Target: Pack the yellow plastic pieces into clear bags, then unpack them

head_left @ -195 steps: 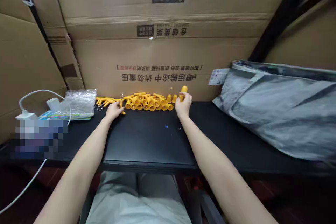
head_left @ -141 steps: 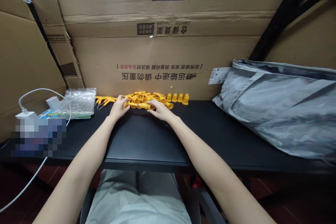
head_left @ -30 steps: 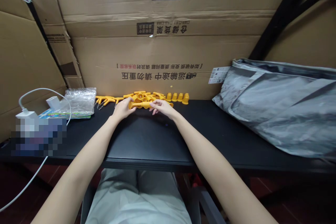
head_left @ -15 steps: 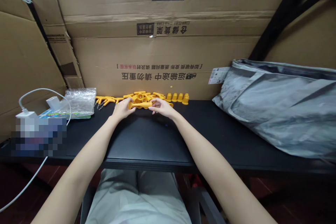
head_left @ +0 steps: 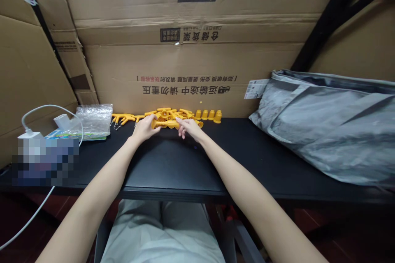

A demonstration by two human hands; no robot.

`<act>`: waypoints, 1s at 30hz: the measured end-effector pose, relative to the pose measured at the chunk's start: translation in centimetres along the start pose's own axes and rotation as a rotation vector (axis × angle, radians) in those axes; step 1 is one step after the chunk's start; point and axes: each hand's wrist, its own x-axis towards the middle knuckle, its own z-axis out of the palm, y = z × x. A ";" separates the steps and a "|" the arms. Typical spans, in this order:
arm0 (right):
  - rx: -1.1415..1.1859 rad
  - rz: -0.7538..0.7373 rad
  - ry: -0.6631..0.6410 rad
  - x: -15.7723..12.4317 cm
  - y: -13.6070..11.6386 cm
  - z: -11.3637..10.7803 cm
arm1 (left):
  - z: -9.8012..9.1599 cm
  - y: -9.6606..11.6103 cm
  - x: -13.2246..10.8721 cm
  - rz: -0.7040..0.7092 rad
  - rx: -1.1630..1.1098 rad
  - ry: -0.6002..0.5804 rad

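Observation:
My left hand (head_left: 144, 128) is closed around the left end of a yellow corkscrew part (head_left: 167, 124), a ribbed plastic piece held level just above the black table. My right hand (head_left: 190, 128) pinches the right end of this piece between thumb and fingers, its other fingers curled below. Right behind the hands lies a pile of yellow plastic parts (head_left: 165, 114), some with round cup-like openings. To the left, several yellow-handled corkscrew spirals (head_left: 123, 118) lie with their metal coils pointing forward. Several yellow bell-shaped caps (head_left: 211, 114) stand upright in a row on the right.
A grey fabric bag (head_left: 327, 127) fills the table's right side. On the left are a clear plastic bag (head_left: 94, 119), a white charger (head_left: 31, 137) with a cable and a blurred-out object. A cardboard wall (head_left: 185, 61) closes off the back of the black table (head_left: 173, 168).
The fingers of my right hand have shifted on the right end of the yellow piece, with the lower fingers curling down. My left hand keeps its place.

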 end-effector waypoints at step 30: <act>-0.041 -0.112 -0.017 0.2 0.3 -0.2 | 0.2 -0.2 -0.1 -0.024 0.006 -0.001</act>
